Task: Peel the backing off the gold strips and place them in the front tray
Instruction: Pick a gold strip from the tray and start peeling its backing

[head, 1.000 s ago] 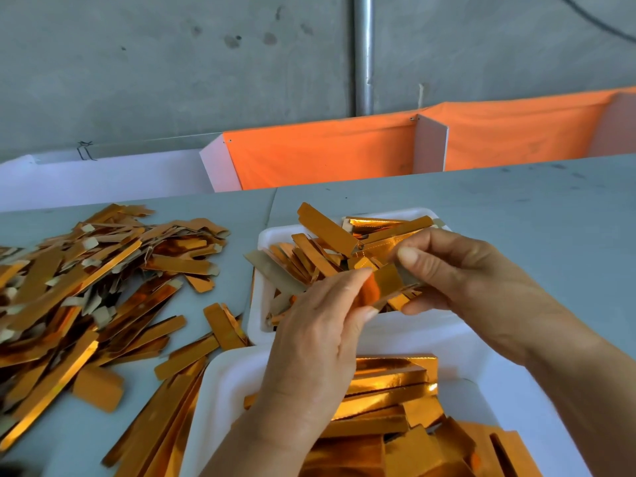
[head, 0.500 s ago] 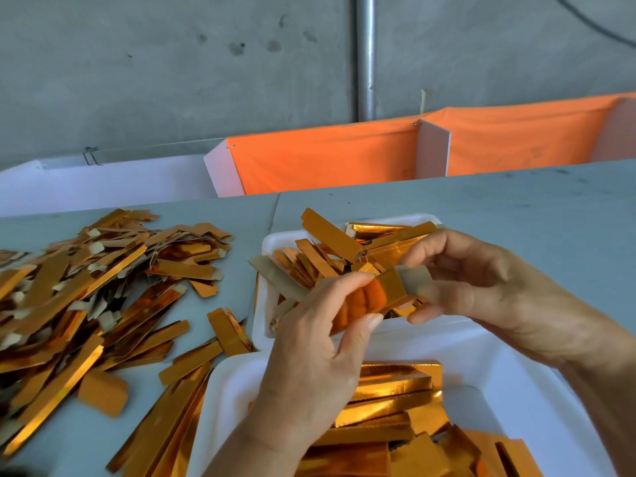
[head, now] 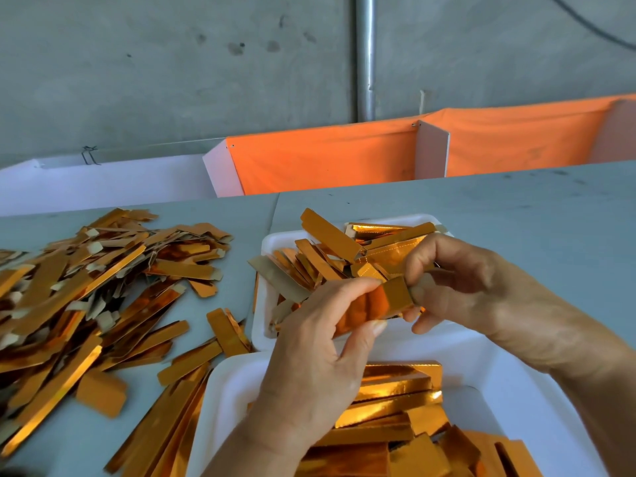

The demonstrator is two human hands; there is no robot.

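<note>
holding one gold strip (head: 395,297) between them, both hands work above the gap between two white trays; the left hand (head: 320,359) has its fingers (head: 354,287) curled round the strip's left part, thumb beneath and forefinger on top, while the right hand (head: 457,287) pinches the strip's right end, where a pale backing tab (head: 418,291) shows between the fingertips; whether the backing has lifted from the foil cannot be told; the strip hangs in the air, touching neither tray; the front tray (head: 516,383), at the near edge of the surface, holds a layer of shiny gold strips (head: 395,397) lying mostly flat and partly hidden by the left wrist; the far tray (head: 272,241), just behind it, is heaped with gold strips (head: 330,235) standing at many angles, some hanging over its rim; a large loose pile of strips (head: 86,287) with pale tabs covers the left part of the grey surface (head: 516,218), and more strips (head: 165,425) lie beside the front tray's left wall; beyond the far edge stand an orange cloth bin (head: 327,163) with white dividers, a white bin (head: 103,180), a grey wall and an upright metal pipe (head: 364,56)
</note>
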